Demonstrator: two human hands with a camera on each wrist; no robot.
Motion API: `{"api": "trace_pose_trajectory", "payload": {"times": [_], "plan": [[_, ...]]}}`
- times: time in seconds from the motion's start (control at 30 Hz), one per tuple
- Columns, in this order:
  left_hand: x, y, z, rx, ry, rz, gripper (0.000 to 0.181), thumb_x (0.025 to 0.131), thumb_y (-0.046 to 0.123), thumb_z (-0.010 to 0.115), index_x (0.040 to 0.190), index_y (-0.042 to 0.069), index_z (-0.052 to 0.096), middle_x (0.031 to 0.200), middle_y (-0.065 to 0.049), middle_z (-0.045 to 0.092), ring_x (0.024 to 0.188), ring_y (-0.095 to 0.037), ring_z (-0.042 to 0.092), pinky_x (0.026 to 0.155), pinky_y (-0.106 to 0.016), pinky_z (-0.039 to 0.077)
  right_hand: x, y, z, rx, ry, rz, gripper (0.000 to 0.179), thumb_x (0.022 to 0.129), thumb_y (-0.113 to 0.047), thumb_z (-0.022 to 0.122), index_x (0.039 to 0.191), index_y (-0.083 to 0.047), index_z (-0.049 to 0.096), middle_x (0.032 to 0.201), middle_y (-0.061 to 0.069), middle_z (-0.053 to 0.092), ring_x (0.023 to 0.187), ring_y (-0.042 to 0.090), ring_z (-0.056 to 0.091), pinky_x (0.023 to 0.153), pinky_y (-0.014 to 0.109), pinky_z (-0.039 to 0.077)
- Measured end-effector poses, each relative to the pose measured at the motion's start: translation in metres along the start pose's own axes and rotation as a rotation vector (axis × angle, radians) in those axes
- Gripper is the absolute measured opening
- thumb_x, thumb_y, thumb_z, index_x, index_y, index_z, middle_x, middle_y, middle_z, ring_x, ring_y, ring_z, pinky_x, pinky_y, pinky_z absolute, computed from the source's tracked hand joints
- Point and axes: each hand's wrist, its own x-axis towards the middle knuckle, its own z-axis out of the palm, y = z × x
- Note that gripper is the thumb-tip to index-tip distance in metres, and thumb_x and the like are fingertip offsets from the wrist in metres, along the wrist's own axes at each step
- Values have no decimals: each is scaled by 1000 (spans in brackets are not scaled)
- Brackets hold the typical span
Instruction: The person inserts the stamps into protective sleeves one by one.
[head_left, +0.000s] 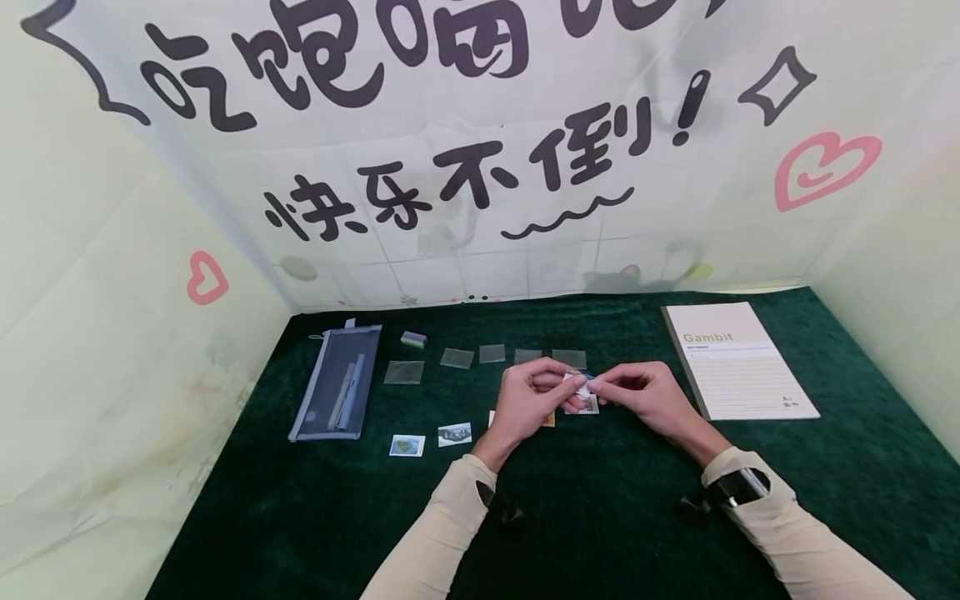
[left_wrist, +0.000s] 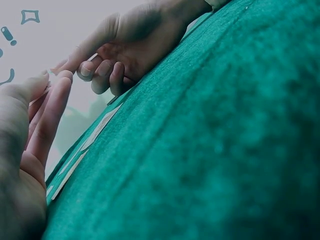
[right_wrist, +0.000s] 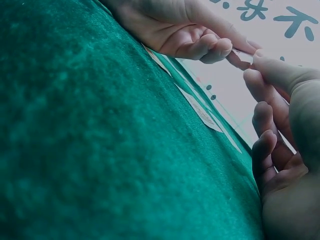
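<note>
Both hands meet just above the dark green velvet cloth (head_left: 600, 517); the left hand (head_left: 525, 404) and the right hand (head_left: 645, 396) each pinch an edge of a small white picture card (head_left: 576, 385) between thumb and forefinger, other fingers loosely curled. To slip it well into a clear square plastic sleeve (head_left: 457, 357), I judge a light fingertip hold on the corners best; whether a sleeve is already on it I cannot tell.

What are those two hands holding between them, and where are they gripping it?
A small white card, pinched at its edges between the fingertips of the left hand and the right hand, just above the green cloth.
</note>
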Motion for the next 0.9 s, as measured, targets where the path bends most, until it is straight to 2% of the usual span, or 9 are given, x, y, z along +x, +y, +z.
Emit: {"api": "trace_pose_trajectory", "payload": {"times": [0.33,0.67,0.83,0.9], "plan": [[0,0,1,-25,-24,-13,23,104,33,75,116,15,76,101,-7,85,84,-25,84,85,-37,69,-1,-1,-1,3,-23,-14,15,105,-16,72,113,-7,82,95,14,79,83,24,70,73,28,58],[-3,-1,3,-69,-62,-12,18,105,23,74,115,8,77,107,-12,85,87,-28,84,79,-40,69,-2,3,0,3,-49,-34,13,106,-13,71,112,-8,81,101,12,80,81,22,68,73,27,59],[-1,4,4,-24,-75,-23,25,108,35,70,119,14,77,107,-8,85,86,-26,84,77,-40,69,-2,1,-2,0,-19,-29,10,105,-13,73,110,-8,80,96,12,77,77,20,64,70,27,56],[-1,7,4,41,-54,-19,25,107,38,70,119,17,78,108,-4,85,88,-21,84,78,-37,69,-2,0,-3,-5,-12,-25,9,105,-14,73,109,-8,79,94,13,76,76,20,63,68,27,56]]}}
